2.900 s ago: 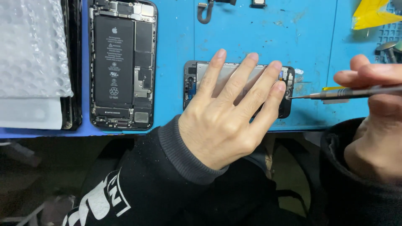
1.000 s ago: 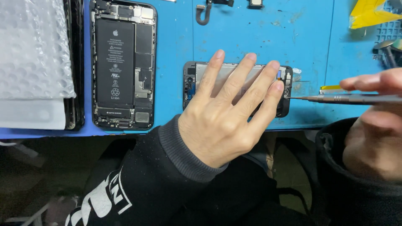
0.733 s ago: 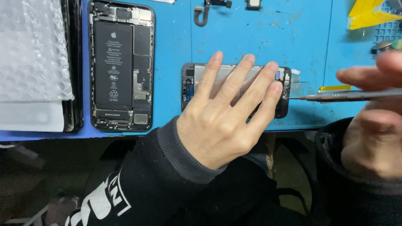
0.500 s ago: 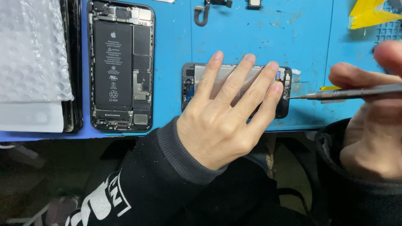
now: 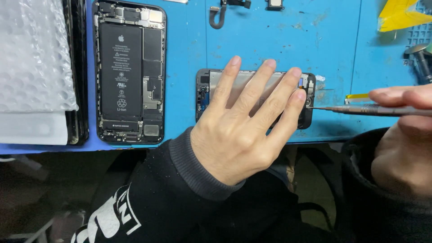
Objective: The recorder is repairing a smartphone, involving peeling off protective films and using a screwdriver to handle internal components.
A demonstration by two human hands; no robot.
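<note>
Blue bench [image 5: 279, 40]: the left hand [image 5: 240, 130] lies flat, fingers spread, pressing the phone screen assembly [image 5: 252, 96] near its front edge. The right hand [image 5: 402, 135] has its grip closed on a screwdriver [image 5: 373, 110], tip touching the assembly's right end.

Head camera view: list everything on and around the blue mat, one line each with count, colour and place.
work mat: one, blue, under everything.
opened phone body: one, black with battery showing, left of centre.
display panel: one, black frame with grey metal back, flat at centre under the left hand.
screwdriver: one, grey, tip at the panel's right end.
bubble wrap: one sheet, clear, far left.
flex cable part: one, dark, top centre.
yellow piece: one, top right corner.
left hand: flat on the display panel, fingers spread.
right hand: holds the screwdriver, right edge.
</note>
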